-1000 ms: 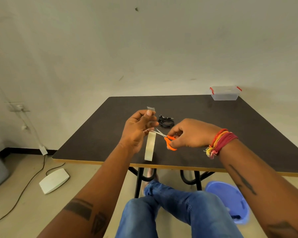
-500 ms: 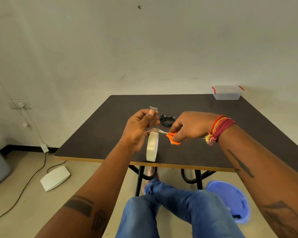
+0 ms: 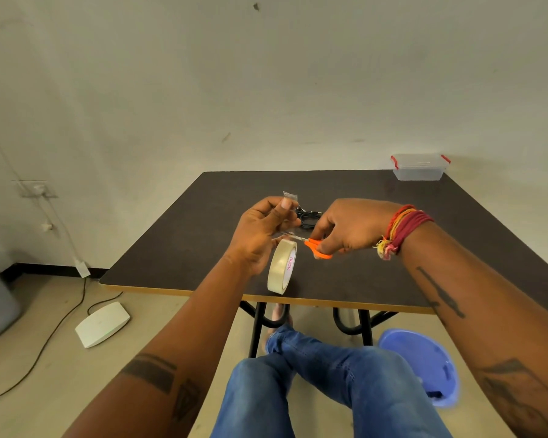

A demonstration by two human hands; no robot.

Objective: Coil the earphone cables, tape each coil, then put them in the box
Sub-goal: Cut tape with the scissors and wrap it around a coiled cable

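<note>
My left hand (image 3: 261,230) pinches a strip of clear tape (image 3: 290,195) that sticks up past its thumb. The tape roll (image 3: 281,266) hangs below that hand on the pulled strip, over the near part of the dark table (image 3: 393,248). My right hand (image 3: 350,226) grips small orange-handled scissors (image 3: 317,248), their blades pointing left at the strip just under my left fingers. A coil of black earphone cable (image 3: 309,216) lies on the table behind and between the hands, partly hidden. The clear box (image 3: 419,167) with red clips stands at the table's far right corner.
A white wall rises right behind the table. On the floor lie a white pedal-like device (image 3: 103,324) with a cable at the left and a blue plastic tub (image 3: 424,365) at the right. My legs in jeans (image 3: 314,390) are under the near table edge.
The tape roll has turned, now showing its side face. My right hand with the scissors has risen slightly and moved closer to my left hand.
</note>
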